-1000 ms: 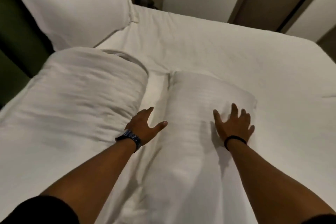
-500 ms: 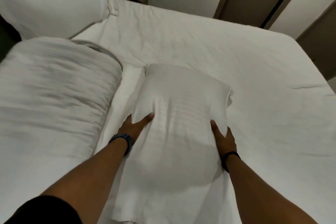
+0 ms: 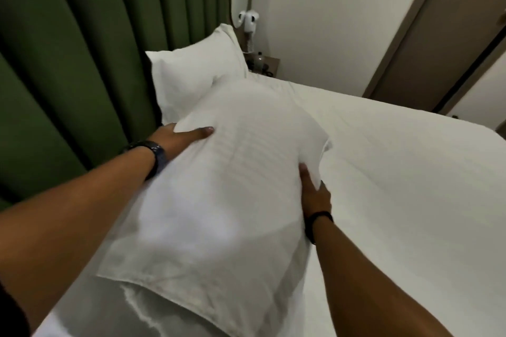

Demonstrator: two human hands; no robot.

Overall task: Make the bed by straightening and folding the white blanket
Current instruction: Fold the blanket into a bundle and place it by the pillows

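Observation:
I hold a white pillow (image 3: 227, 186) lifted above the bed, near the green headboard. My left hand (image 3: 180, 139) grips its left side, thumb lying on top. My right hand (image 3: 315, 194) grips its right edge, fingers tucked under. A second white pillow (image 3: 191, 76) leans against the headboard behind it. The white blanket (image 3: 397, 186) lies spread smooth across the bed to the right. A rumpled bit of white bedding (image 3: 131, 306) shows below the held pillow's near edge.
A padded green headboard (image 3: 68, 49) fills the left. A white wall-mounted hair dryer (image 3: 247, 22) hangs over a small bedside shelf (image 3: 262, 64) holding a bottle. A brown door (image 3: 443, 35) stands at the right.
Both hands closed on the pillow's sides and lifted it off the bed toward the headboard. The view swung left, so the headboard now fills the left side.

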